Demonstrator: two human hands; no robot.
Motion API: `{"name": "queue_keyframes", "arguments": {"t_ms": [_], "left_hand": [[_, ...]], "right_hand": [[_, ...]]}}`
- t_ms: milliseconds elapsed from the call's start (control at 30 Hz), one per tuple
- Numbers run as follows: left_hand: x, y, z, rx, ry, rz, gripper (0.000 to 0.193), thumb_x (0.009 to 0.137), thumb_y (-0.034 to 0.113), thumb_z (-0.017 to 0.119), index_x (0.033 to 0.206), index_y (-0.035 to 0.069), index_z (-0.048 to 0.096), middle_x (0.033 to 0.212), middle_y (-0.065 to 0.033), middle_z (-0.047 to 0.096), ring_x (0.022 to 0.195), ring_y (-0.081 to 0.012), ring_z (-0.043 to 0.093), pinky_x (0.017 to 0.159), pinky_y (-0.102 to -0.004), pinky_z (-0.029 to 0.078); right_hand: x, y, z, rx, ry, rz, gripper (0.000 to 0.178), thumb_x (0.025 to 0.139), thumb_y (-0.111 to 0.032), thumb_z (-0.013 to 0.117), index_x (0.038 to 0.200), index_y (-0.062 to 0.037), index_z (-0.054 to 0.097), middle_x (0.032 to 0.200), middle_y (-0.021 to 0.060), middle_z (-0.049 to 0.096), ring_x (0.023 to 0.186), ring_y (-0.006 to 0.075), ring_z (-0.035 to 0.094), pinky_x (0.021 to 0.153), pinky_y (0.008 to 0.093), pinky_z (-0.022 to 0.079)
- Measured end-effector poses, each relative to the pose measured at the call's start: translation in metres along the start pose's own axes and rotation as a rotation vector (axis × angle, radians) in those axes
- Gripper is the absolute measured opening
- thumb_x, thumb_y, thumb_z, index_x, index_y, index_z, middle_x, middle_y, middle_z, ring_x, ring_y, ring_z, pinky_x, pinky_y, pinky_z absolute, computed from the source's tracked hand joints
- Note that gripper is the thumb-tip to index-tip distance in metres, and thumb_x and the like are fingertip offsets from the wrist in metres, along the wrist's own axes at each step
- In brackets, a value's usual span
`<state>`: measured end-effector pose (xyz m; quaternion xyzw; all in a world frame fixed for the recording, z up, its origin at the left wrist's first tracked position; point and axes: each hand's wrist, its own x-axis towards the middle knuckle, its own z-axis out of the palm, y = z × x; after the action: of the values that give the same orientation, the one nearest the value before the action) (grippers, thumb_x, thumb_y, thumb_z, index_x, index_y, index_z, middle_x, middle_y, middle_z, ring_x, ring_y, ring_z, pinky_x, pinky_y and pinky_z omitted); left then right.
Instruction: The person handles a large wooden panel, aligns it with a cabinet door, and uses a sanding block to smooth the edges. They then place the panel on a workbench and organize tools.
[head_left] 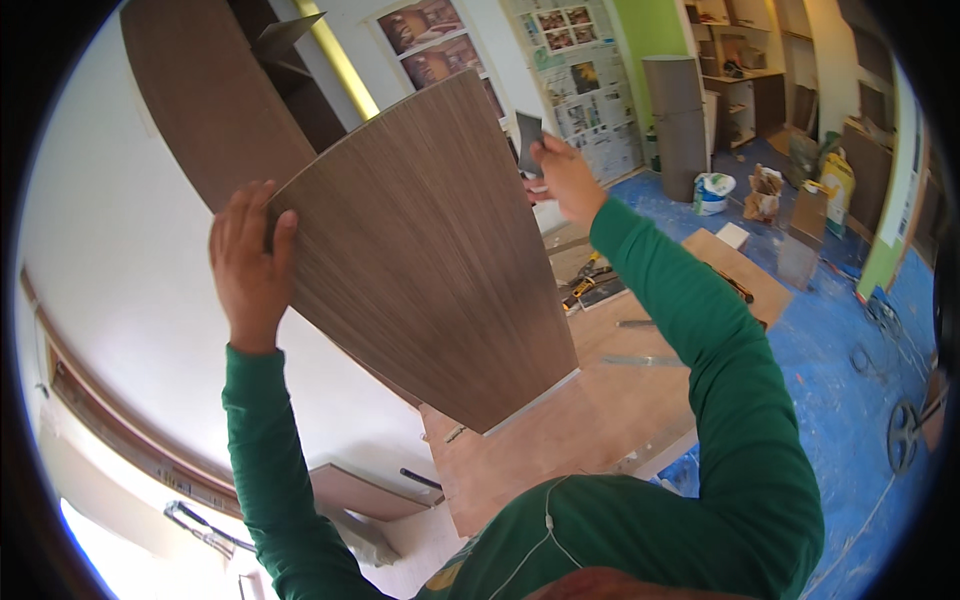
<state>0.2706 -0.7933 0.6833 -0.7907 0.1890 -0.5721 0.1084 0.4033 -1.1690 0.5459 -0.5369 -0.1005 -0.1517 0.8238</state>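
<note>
A brown wood-grain panel [430, 250] stands tilted before me, its lower edge at the plywood worktop [600, 400]. My left hand [250, 250] grips the panel's upper left edge, fingers behind it and thumb on the face. My right hand [565, 180] is raised by the panel's upper right edge. Between its thumb and fingers it pinches a thin dark grey flat piece [529, 143], possibly sandpaper; its exact kind is unclear. Some fingers of this hand reach close to the panel edge, and whether they touch it is unclear.
Behind the panel lie yellow-and-black hand tools [585, 285] on the worktop. A tall brown cabinet [215, 100] stands at the far left. Blue sheeting [830, 370] covers the floor at right, with a white bucket [713, 193], a yellow bag [838, 185] and a cable reel [902, 437].
</note>
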Motion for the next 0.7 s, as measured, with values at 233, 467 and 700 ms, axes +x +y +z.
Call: {"name": "queue_keyframes", "arguments": {"t_ms": [233,467,700], "left_hand": [[0.03,0.088,0.037,0.191,0.071,0.133,0.075,0.101,0.052,0.058,0.16,0.01,0.035,0.161,-0.0119,0.042,0.15,-0.0296,0.038,0.126,-0.0526,0.02],[0.097,0.198,0.091,-0.041,0.164,0.278,0.072,0.099,0.053,0.058,0.152,0.005,0.046,0.158,-0.0143,0.044,0.15,-0.0288,0.037,0.124,-0.057,0.02],[0.11,0.21,0.108,0.009,0.248,0.386,0.067,0.101,0.048,0.053,0.151,0.003,0.048,0.161,-0.0116,0.043,0.15,-0.0282,0.038,0.124,-0.0558,0.023]], "right_hand": [[0.017,0.058,0.01,0.326,-0.116,-0.119,0.029,0.106,-0.014,0.055,0.13,-0.0018,0.064,0.117,0.0035,0.066,0.109,0.0127,0.055,0.098,0.0279,0.042],[0.01,0.057,0.009,0.343,-0.024,-0.201,0.039,0.106,-0.009,0.053,0.144,0.0011,0.057,0.126,0.0014,0.065,0.112,0.0095,0.056,0.102,0.0242,0.041],[0.003,0.056,0.013,0.297,-0.003,-0.266,0.034,0.107,-0.009,0.049,0.138,0.0011,0.058,0.122,0.0027,0.065,0.11,0.0108,0.059,0.101,0.0271,0.044]]}}
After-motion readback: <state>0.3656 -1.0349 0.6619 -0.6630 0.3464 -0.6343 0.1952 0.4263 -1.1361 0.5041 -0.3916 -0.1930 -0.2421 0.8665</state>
